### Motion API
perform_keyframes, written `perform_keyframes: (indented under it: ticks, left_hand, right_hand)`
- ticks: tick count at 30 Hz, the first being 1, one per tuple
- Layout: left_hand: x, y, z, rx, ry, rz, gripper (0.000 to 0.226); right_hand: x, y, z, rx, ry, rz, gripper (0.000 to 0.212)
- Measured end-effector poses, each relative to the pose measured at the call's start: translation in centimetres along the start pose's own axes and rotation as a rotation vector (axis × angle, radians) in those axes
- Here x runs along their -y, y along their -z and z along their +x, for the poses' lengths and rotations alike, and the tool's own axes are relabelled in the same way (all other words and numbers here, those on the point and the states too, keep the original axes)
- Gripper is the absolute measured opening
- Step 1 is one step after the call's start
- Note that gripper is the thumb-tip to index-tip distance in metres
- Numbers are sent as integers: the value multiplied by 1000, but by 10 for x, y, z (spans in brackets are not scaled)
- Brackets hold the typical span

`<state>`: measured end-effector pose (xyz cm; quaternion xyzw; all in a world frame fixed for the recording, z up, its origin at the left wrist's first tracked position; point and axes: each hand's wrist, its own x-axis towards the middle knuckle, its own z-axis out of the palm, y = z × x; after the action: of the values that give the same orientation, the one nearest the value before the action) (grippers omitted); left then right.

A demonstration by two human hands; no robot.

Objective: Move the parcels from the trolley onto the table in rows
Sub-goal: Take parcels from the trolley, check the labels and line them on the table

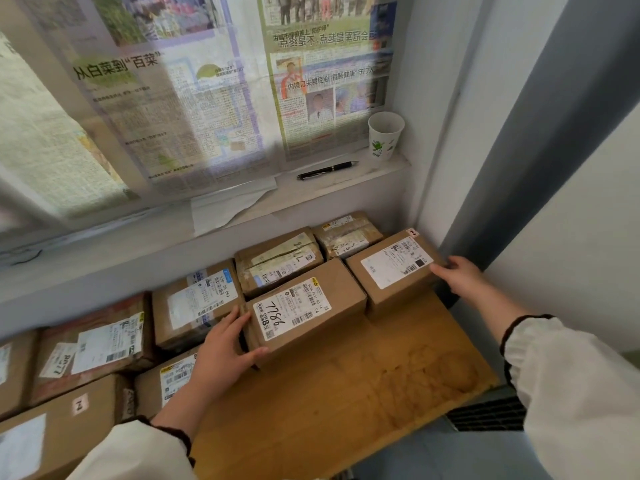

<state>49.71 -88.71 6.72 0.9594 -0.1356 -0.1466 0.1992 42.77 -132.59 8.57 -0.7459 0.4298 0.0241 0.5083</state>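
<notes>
Several brown cardboard parcels lie in rows on the wooden table (346, 403) under a window sill. My left hand (225, 344) grips the left end of the parcel marked 7786 (304, 313), thumb on its near side. My right hand (460, 275) rests with its fingers against the right end of the parcel with a large white label (394, 268) at the table's right rear corner. Two taped parcels (278, 259) (346, 233) sit behind them against the wall. More parcels (197, 299) (93, 344) lie to the left. The trolley is out of view.
On the sill stand a paper cup (385, 135) and a black pen (327, 170). Newspaper sheets (194, 98) cover the window. A wall corner and grey frame (519, 168) close in the right side. Bare wood shows at the table's near right.
</notes>
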Motion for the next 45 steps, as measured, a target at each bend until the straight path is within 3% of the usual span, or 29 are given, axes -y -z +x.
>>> perform_keyframes:
  ticks: [8,18,20,23,26,30,36,41,45]
  left_hand:
    - [1,2,2,63,-23,90,89]
    - [1,2,1,70,2,155,85]
    - [0,2,1,53,7,225,83]
    - [-6,4,-4,23,-12,269,80]
    - [-14,14,-7,-38,-42,236,75]
    - [-15,42,-12,-133,-48,221,73]
    - [18,85,-44,-210,6,212,74]
    - [78,116,-116,-315,150,204,77]
    - [136,137,-213,-350,324,156,76]
  right_hand:
    - [-4,-9,0,12,45,-45,40]
    - [-6,-23,-7,14,69,-17,43]
    - [-5,-23,-8,10,79,-37,50]
    - [2,-26,-13,-129,128,-37,71]
    - [22,-36,-23,-169,308,-151,72]
    - [59,-66,-45,-147,575,-506,74]
    - [109,-128,-107,22,863,-653,74]
    - [145,-200,-187,137,1129,-826,73]
    - [155,-269,-274,276,1280,-831,73]
